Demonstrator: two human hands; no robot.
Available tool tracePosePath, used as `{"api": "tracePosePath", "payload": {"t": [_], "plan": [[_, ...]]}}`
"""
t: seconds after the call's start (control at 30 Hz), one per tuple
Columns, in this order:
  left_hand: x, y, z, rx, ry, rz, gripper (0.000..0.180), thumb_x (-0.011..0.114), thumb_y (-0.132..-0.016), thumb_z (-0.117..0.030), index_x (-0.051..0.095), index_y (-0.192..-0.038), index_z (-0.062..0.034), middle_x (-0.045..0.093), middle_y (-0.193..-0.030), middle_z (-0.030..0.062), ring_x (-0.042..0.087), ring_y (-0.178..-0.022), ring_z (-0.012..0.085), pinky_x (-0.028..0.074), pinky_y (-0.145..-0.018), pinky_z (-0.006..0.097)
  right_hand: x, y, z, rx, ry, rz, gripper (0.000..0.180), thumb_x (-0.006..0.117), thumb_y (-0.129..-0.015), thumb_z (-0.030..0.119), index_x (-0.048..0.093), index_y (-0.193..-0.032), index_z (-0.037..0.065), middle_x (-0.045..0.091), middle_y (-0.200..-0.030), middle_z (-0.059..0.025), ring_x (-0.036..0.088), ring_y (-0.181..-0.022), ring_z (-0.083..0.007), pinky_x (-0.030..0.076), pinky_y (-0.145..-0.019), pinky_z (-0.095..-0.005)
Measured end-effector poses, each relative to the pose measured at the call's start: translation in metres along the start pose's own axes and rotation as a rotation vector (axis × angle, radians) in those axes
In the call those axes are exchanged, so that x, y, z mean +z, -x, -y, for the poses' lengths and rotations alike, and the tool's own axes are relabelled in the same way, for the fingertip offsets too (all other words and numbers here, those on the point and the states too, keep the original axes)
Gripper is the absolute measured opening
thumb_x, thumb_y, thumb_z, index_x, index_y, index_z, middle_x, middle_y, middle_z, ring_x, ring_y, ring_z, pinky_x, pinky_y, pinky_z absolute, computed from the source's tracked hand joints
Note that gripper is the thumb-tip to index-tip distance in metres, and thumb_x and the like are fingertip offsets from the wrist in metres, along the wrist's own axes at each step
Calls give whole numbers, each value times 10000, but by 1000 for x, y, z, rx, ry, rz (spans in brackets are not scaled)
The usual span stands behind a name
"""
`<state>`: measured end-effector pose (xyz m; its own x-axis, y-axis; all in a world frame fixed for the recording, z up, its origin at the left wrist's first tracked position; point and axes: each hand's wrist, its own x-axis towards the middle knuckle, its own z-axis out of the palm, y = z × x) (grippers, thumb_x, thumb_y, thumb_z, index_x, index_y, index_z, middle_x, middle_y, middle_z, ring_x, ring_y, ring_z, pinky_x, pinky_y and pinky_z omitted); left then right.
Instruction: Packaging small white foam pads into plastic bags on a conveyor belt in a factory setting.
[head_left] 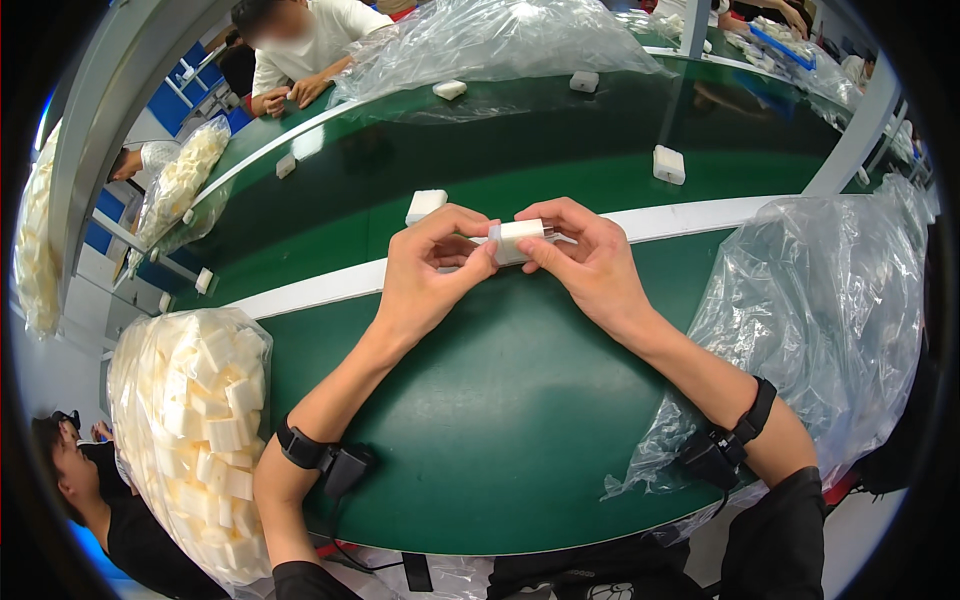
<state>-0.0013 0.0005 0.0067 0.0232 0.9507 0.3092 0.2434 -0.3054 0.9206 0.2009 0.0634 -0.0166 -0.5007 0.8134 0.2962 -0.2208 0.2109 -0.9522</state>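
Note:
Over the white rail at the far side of the green worktop, a small white block [522, 232] is held level between my two hands. My left hand [428, 262] pinches its left end, where a translucent edge shows, between thumb and fingers. At the other end, the thumb and fingers of my right hand [592, 262] grip it, with a bit of clear plastic by the fingertips. Just beyond my left hand, another white block [427, 205] lies on the green belt [560, 150].
A clear bag of cream-white blocks [200, 430] stands at the left. Crumpled clear plastic [820, 300] covers the right side. More white blocks [668, 165] are spread along the belt. Across it, a person in white [325, 50] works near a large plastic bag [500, 45]. Grey posts [865, 130] flank the belt.

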Motion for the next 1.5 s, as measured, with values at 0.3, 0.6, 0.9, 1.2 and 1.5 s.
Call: {"api": "tracePosePath", "payload": {"t": [0.3, 0.6, 0.9, 1.2, 1.5], "plan": [[-10, -6, -15, -215, 121, 106, 152, 725, -925, -76, 656, -977, 50, 708, -1001, 105, 755, -854, 204, 614, -754, 283, -3, -1, 6, -82, 157, 54, 171, 688, -958, 121, 661, -1083, 7, 657, -872, -48, 616, -751, -93, 540, -692, -259], [-15, -11, -8, -196, 117, 170, 226, 738, -925, -84, 693, -1112, 34, 706, -959, 101, 749, -882, 201, 618, -764, 289, -6, -4, -5, -5, 35, 144, 226, 652, -978, 101, 614, -1183, 11, 636, -1015, -52, 609, -856, -99, 525, -710, -257], [-1, -2, -6, -230, 207, 240, 596, 752, -870, 11, 481, -1400, -11, 673, -972, 90, 722, -908, 182, 602, -803, 280, -3, 1, -3, 20, -66, 94, 490, 748, -891, 84, 460, -1273, -20, 460, -1130, -115, 594, -1048, -203, 569, -747, -317], [-4, -3, 3, -251, 260, 189, 504, 748, -854, 24, 496, -1291, 19, 707, -975, 133, 729, -849, 197, 612, -732, 301, -4, 0, -5, -97, 3, 219, 487, 726, -836, 36, 536, -1279, -38, 433, -1209, -110, 603, -1087, -223, 620, -840, -343], [6, -2, 7, -206, 365, 64, 481, 755, -859, -19, 519, -1276, 14, 715, -932, 124, 723, -814, 176, 603, -764, 295, 1, -1, 8, -140, 32, 147, 483, 765, -824, 59, 562, -1253, -36, 449, -1126, -85, 614, -1022, -185, 634, -771, -331]]}}
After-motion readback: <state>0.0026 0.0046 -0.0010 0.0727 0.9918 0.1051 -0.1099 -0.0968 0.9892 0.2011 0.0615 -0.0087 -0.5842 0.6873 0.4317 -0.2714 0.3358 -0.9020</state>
